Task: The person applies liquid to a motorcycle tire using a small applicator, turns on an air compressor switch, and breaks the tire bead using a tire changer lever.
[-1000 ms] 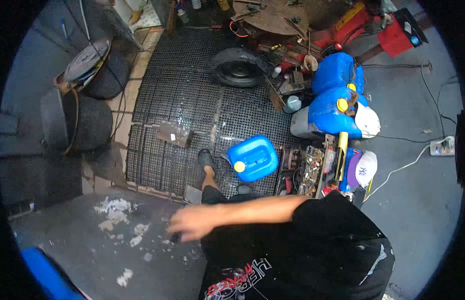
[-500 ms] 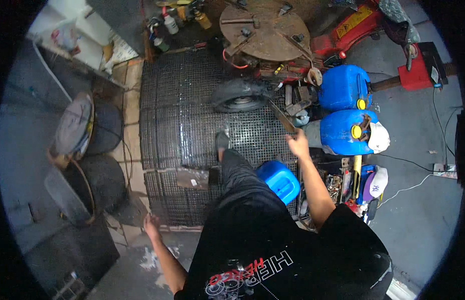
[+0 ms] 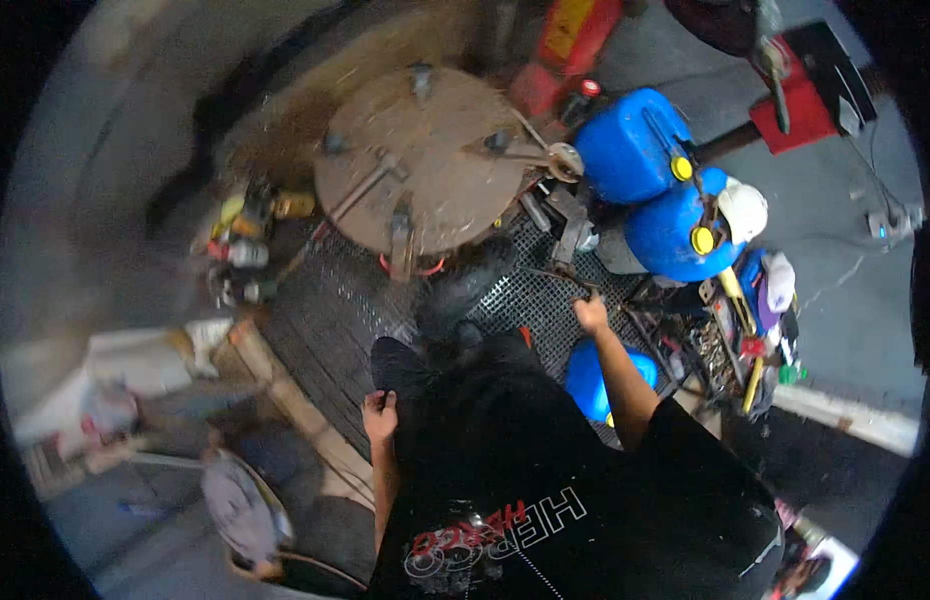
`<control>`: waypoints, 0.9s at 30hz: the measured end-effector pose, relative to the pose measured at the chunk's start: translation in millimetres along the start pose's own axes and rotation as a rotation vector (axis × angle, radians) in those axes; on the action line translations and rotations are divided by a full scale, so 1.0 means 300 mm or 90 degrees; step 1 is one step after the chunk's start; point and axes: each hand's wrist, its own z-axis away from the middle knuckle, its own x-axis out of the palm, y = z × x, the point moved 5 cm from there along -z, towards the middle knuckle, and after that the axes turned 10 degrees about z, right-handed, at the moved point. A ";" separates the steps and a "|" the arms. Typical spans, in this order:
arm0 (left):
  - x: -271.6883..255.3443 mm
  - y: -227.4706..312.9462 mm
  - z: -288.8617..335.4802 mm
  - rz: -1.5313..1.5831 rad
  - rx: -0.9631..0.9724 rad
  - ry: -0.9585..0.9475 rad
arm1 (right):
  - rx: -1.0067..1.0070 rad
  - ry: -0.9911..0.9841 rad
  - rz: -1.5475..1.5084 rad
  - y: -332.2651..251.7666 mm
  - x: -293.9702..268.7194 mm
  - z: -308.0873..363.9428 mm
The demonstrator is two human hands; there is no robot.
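My right hand is closed round one end of a long thin bar, which points forward and left over the mesh mat. My left hand hangs low beside my leg with its fingers curled. Something small and dark shows at those fingertips, too blurred to name. Ahead of my feet lies a dark tyre, smeared by motion and partly hidden. Beyond it stands a round brown turntable with clamps and a hammer on top.
Two blue jerrycans with yellow caps stand at the right, a white cap on one. Another blue jerrycan is beside my right forearm. Loose tools and a parts tray lie farther right. A round bin stands at the lower left.
My view has turned leftward and closer to the turntable. My left hand has come in from the far left to beside my leg. The bar is still in my right hand.
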 end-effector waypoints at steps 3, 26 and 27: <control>0.104 0.234 -0.396 0.082 -0.005 -0.273 | 0.048 0.057 -0.055 0.202 0.073 -0.043; 0.301 0.572 -0.950 -0.327 0.195 -0.668 | 0.265 0.264 -0.481 0.253 0.821 0.692; 0.218 0.487 -1.074 -0.187 0.217 -0.586 | 0.249 0.286 -0.656 0.176 0.785 0.717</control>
